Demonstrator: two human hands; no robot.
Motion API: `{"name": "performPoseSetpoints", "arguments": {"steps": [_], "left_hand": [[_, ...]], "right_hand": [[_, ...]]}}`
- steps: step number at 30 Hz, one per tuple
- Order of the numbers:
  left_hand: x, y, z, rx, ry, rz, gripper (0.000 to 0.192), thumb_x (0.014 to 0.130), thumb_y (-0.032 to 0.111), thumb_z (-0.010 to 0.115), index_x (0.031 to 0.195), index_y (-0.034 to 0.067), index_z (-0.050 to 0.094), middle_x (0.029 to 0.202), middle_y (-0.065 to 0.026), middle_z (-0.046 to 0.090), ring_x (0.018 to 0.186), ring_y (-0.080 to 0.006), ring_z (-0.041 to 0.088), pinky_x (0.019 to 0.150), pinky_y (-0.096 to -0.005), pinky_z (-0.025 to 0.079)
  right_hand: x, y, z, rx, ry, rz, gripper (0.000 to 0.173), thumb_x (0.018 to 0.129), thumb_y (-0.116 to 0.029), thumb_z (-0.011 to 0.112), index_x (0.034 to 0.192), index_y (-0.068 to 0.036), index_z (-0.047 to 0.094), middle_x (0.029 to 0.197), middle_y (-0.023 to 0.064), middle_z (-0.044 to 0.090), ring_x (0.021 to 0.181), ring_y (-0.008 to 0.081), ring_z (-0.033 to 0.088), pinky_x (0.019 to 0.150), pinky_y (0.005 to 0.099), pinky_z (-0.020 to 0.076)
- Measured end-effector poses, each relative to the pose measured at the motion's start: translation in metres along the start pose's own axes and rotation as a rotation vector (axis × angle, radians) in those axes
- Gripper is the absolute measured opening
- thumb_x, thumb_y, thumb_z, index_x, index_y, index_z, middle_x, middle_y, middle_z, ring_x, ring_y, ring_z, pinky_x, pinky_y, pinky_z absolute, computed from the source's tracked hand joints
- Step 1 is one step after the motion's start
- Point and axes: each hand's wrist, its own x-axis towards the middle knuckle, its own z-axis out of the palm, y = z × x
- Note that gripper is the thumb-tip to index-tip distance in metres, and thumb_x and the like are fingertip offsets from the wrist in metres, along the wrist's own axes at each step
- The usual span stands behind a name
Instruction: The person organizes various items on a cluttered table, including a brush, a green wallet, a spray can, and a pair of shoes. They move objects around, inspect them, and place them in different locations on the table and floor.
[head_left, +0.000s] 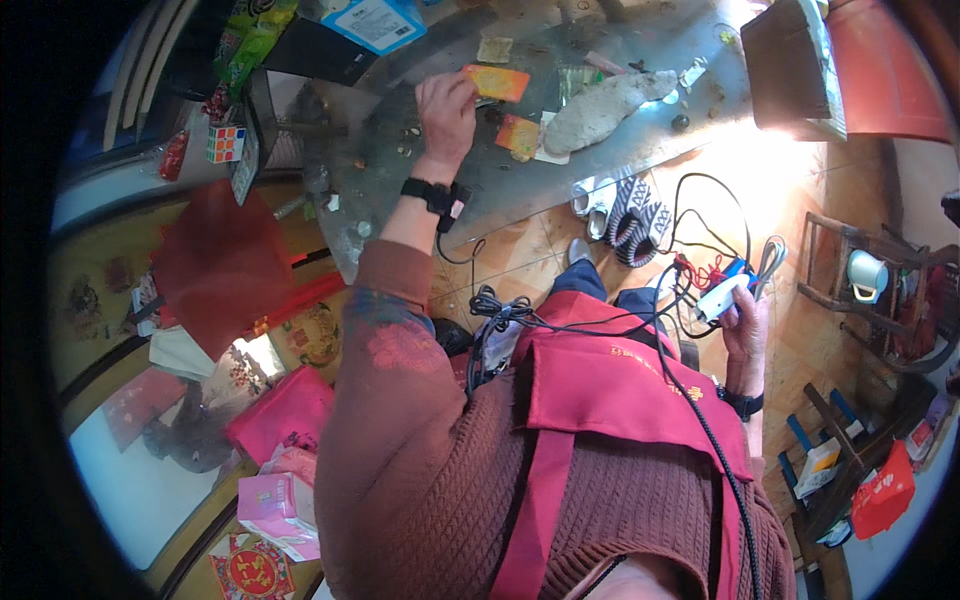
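My left hand (448, 112) is over a glass-topped table, its fingers closed on the left end of a small orange-and-yellow card or packet (499, 83). A second orange piece (517, 135) lies just below it, beside a long grey stone-like lump (600, 112). My right hand (742, 326) is low at my right side, above the floor. It grips a white handheld device (721, 298), whose exact kind I cannot tell. A blue object (737, 271), red wires (697, 271) and black cables (712, 180) are bunched close around the device.
Patterned shoes (634, 217) stand on the tiled floor under the table edge. A cardboard box (787, 75) is at the far right. To my right, a wooden stool (821, 292) has a light-blue mug (868, 274) by it. A Rubik's cube (225, 143) and pink box (276, 506) are left.
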Motion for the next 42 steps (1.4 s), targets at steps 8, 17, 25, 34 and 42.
{"name": "performPoseSetpoints", "arguments": {"steps": [8,17,25,34,42], "left_hand": [[-0.018,0.031,-0.027,-0.035,0.008,0.089,0.015,0.072,0.000,0.061,0.085,0.008,0.058,0.080,-0.0060,0.057,0.075,-0.0261,0.056,0.070,-0.0344,0.043],[-0.059,-0.010,0.012,-0.505,-0.849,-0.675,0.026,0.074,0.006,0.062,0.099,0.002,0.060,0.089,-0.0078,0.063,0.083,-0.0197,0.059,0.077,-0.0300,0.046],[-0.045,-0.020,0.046,-0.175,-1.032,-0.353,0.049,0.059,0.003,0.074,0.103,0.006,0.054,0.090,-0.0102,0.057,0.093,-0.0252,0.055,0.080,-0.0332,0.044],[-0.027,-0.012,-0.008,-0.255,-0.901,-0.468,0.022,0.063,0.005,0.071,0.075,0.003,0.053,0.069,-0.0099,0.053,0.076,-0.0291,0.053,0.065,-0.0372,0.041],[-0.013,0.080,-0.090,0.085,-0.106,0.215,0.021,0.062,-0.005,0.063,0.077,0.009,0.057,0.083,-0.0042,0.057,0.081,-0.0242,0.054,0.070,-0.0356,0.041]], "right_hand": [[0.000,-0.002,0.000,-0.004,-0.003,0.014,0.016,0.080,-0.013,0.062,0.090,-0.004,0.052,0.061,-0.0038,0.048,0.044,0.0032,0.038,0.039,0.0168,0.0275],[-0.009,0.002,-0.004,-0.039,0.054,-0.016,0.014,0.080,-0.013,0.062,0.086,-0.005,0.053,0.057,-0.0048,0.046,0.041,0.0035,0.037,0.039,0.0175,0.0280],[-0.020,0.008,-0.016,-0.028,0.079,-0.012,0.015,0.080,-0.012,0.062,0.089,-0.005,0.052,0.059,-0.0048,0.047,0.042,0.0030,0.038,0.039,0.0169,0.0287],[-0.033,0.010,-0.022,0.008,0.068,-0.015,0.014,0.080,-0.011,0.061,0.089,-0.004,0.051,0.058,-0.0050,0.045,0.042,0.0027,0.037,0.039,0.0169,0.0282],[-0.012,0.003,-0.038,-0.049,-0.072,-0.053,0.017,0.082,-0.017,0.063,0.087,-0.005,0.051,0.053,-0.0059,0.041,0.039,0.0030,0.032,0.039,0.0185,0.0252]]}}
